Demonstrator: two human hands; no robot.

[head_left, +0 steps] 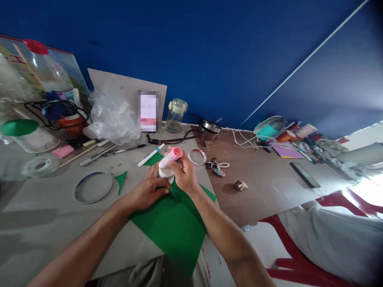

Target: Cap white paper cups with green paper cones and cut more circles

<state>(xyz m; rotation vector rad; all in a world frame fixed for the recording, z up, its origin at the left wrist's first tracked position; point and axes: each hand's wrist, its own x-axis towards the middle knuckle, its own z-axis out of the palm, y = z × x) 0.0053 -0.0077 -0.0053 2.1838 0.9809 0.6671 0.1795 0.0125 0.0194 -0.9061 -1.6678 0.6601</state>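
My right hand (186, 172) is closed around a white glue stick (166, 161) with a pink end, tilted over green paper (172, 223). The stick's lower end is near the paper's upper edge; whether it touches cannot be made out. My left hand (149, 192) is closed at that edge, its thumb on the paper and its other fingers beside the stick's white base. The sheet slopes down past the table's front edge towards my lap. Behind my hands, a white marker (151, 155) lies across a green scrap (154, 159). Another green scrap (120, 180) is to the left.
A ring-shaped tape roll (93, 187), clear tape (40, 166) and a craft knife (97, 155) lie left. At the back stand a phone (149, 111) and a lidded jar (176, 115). Rightward are a keychain (218, 169), a dark phone-like slab (304, 174) and a red chair (287, 239).
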